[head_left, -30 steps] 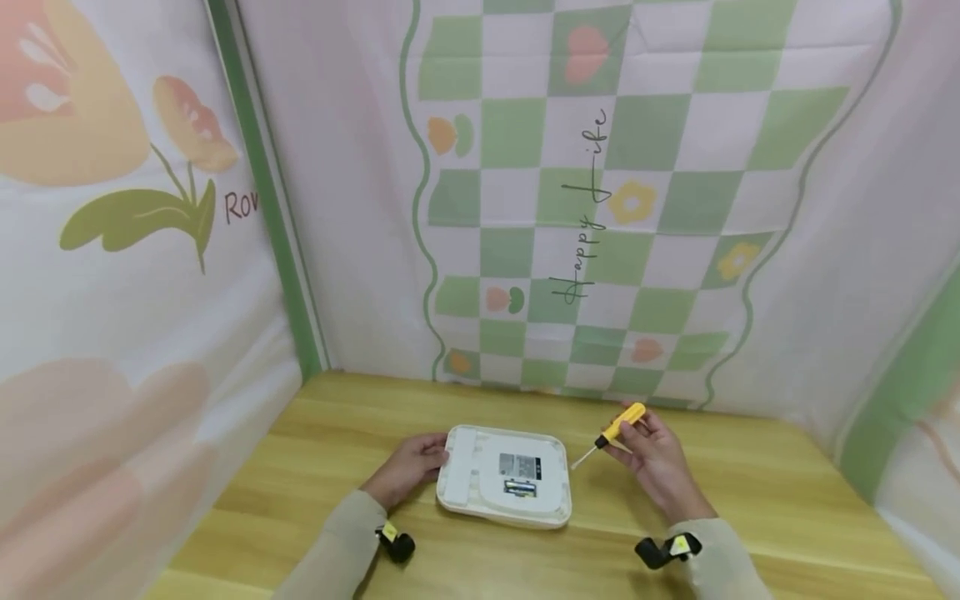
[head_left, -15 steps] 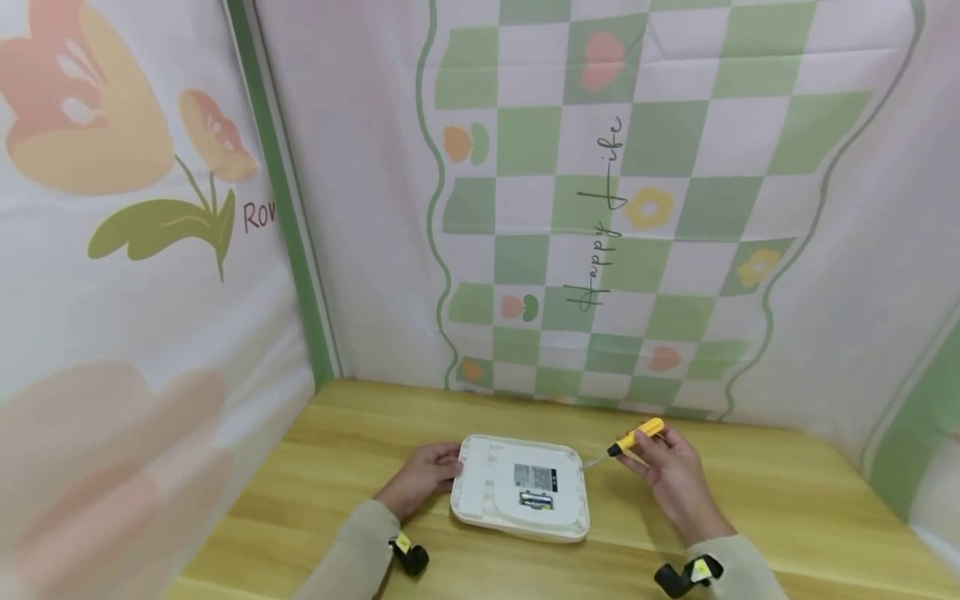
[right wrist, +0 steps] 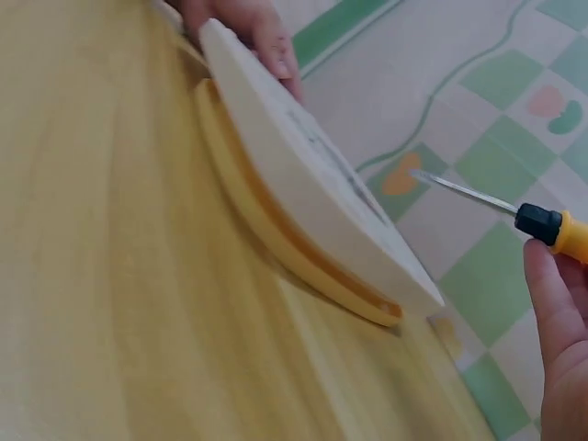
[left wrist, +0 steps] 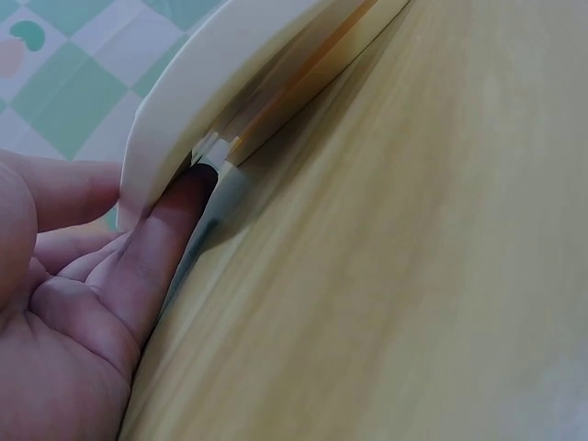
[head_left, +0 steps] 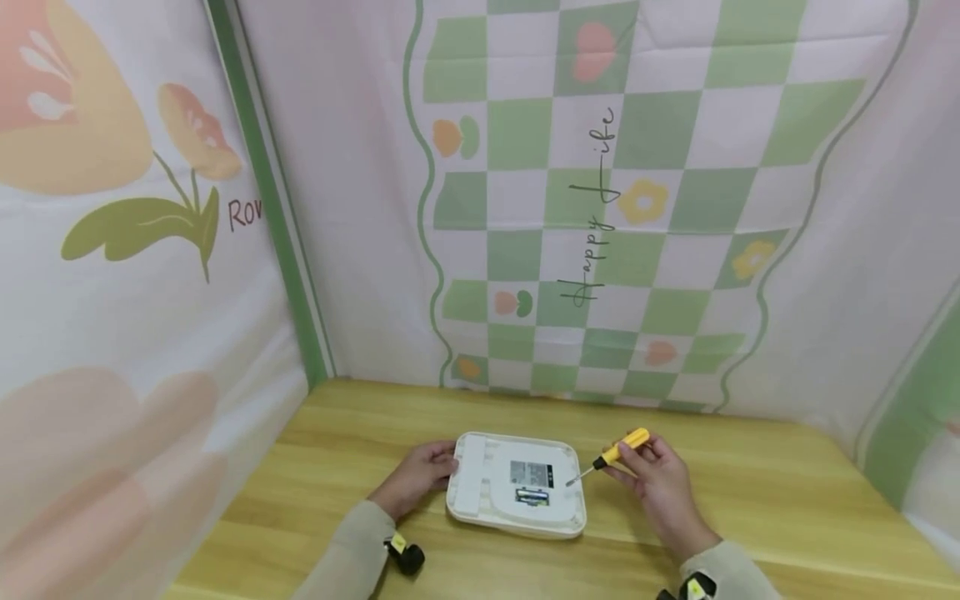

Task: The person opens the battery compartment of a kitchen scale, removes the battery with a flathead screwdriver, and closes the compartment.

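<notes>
A flat white device [head_left: 517, 521] with rounded corners lies on the wooden table, a grey label and a battery slot facing up. Two batteries [head_left: 532, 497] show in that slot. My left hand [head_left: 418, 479] grips its left edge, thumb outside and a fingertip [left wrist: 197, 179] tucked beneath the white rim [left wrist: 197, 101]. Between thumb and fingers, my right hand [head_left: 660, 492] holds a screwdriver [head_left: 626, 447] with a yellow handle and black collar. Its metal tip overlaps the device's right part in the head view; in the right wrist view the shaft [right wrist: 469, 193] stands apart from the device.
Wooden tabletop [head_left: 360, 417] surrounds the device. Behind it hangs a checked green and white curtain [head_left: 517, 350], with a flowered curtain [head_left: 150, 317] at the left. A cream lower layer [right wrist: 266, 234] shows beneath the white plate. Black wrist cameras [head_left: 408, 558] sit on the sleeves.
The screwdriver tip has moved left, from beside the device's right edge to over its panel. The left hand keeps its grip, and the head view has shifted slightly.
</notes>
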{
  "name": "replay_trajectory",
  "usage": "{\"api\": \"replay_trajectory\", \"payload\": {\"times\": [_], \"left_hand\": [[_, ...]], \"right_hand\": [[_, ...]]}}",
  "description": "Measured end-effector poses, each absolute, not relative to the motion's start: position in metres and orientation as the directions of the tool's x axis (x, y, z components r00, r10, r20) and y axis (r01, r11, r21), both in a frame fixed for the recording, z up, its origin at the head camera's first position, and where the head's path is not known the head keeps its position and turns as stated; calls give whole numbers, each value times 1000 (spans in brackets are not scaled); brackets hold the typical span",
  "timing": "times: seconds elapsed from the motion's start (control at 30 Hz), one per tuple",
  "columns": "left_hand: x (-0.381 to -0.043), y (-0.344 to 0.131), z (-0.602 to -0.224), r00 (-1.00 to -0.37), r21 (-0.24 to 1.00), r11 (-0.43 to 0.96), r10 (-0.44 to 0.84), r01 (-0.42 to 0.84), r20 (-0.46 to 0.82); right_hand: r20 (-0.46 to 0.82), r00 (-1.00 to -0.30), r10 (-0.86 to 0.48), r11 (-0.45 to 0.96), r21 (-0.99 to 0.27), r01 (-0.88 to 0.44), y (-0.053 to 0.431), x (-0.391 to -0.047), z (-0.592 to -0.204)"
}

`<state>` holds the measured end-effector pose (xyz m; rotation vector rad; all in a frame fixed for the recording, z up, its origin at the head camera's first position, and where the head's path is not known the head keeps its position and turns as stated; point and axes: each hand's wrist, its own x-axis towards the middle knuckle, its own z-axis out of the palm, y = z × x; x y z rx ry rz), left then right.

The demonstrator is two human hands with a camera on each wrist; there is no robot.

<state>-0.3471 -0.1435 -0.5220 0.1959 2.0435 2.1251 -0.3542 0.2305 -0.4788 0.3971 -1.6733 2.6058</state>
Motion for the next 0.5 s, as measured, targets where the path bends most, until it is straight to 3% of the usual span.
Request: {"api": "replay_trajectory", "payload": {"times": [0.5], "left_hand": [[-346, -145, -518, -974, 997, -36, 219, -72, -62]], "right_hand": [[238, -961, -139, -300, -935, -188, 212, -347, -486]]}}
